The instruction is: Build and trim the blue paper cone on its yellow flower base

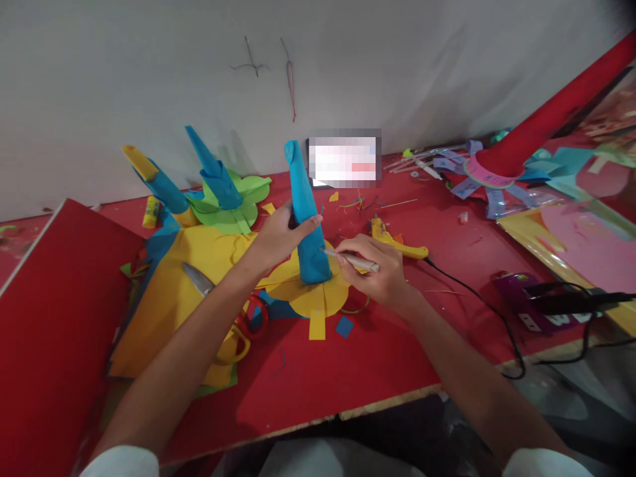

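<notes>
A blue rolled paper cone stands upright on a yellow flower-shaped paper base. My left hand is wrapped round the cone's middle, thumb across its front. Closed on a pale pen, my right hand holds its tip against the lower right side of the cone. Under my left forearm, scissors with red and yellow handles lie on yellow paper sheets. A small blue paper square rests in front of the base.
A yellow glue gun with a black cord lies to the right. At the back left are two more paper cones and a glue stick. A lit, blurred screen leans on the wall. A red post rises at right.
</notes>
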A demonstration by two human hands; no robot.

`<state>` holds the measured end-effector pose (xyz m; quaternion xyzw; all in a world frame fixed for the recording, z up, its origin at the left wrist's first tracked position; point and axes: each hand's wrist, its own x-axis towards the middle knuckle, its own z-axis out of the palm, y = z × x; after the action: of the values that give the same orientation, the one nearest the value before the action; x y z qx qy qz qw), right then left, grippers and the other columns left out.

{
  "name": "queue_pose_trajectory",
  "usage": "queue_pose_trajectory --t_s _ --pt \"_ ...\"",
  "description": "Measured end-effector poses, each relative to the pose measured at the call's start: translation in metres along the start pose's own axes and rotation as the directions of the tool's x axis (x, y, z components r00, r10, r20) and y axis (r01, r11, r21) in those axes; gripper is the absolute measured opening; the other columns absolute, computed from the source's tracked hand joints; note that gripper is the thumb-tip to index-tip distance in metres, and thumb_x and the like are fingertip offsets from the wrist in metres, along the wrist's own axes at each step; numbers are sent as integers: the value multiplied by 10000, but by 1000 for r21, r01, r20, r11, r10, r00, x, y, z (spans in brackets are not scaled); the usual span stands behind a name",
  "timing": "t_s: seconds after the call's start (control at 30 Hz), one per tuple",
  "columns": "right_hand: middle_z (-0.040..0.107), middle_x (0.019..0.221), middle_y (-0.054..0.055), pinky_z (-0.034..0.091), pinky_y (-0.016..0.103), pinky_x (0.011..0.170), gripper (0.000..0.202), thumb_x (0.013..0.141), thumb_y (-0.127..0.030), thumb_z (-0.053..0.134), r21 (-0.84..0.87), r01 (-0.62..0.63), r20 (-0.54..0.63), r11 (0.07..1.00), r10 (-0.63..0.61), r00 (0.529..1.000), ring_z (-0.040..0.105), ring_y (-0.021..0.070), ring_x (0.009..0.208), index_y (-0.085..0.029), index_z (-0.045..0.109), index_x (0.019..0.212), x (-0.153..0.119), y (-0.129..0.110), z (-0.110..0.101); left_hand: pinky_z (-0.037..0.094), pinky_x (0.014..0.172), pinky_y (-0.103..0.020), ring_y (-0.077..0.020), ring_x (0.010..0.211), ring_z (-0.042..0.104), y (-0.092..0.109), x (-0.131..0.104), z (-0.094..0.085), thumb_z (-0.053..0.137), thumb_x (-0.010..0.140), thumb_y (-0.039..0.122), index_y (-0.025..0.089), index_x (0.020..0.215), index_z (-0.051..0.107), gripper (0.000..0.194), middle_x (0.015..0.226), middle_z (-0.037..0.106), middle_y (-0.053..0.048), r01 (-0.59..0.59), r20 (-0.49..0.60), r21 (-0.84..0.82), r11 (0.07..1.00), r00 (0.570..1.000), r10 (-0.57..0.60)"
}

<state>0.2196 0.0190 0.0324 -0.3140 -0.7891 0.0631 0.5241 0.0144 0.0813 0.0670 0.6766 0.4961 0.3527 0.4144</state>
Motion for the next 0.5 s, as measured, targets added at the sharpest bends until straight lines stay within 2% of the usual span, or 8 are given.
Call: queue_pose_trajectory --t_s 0.27,0.5 --pt "684 778 15 533 267 633 63 969 -160 624 42 9 56 999 -11 998 644 137 664 -220 639 983 -2 0 -1 369 578 -284 -119 663 474 -1 1 0 720 885 493 186 887 560 346 769 552 6 7 -10 11 1000 1000 -7" --pt "702 799 17 536 264 634 61 979 -169 624 24 20 53 999 -22 998 658 141 682 -228 633 991 -1 0 0 362 578 -287 -123 660 466 3 0 0 716 870 498 187 869 553 351 750 540 9 18 -15 26 999 1000 -18"
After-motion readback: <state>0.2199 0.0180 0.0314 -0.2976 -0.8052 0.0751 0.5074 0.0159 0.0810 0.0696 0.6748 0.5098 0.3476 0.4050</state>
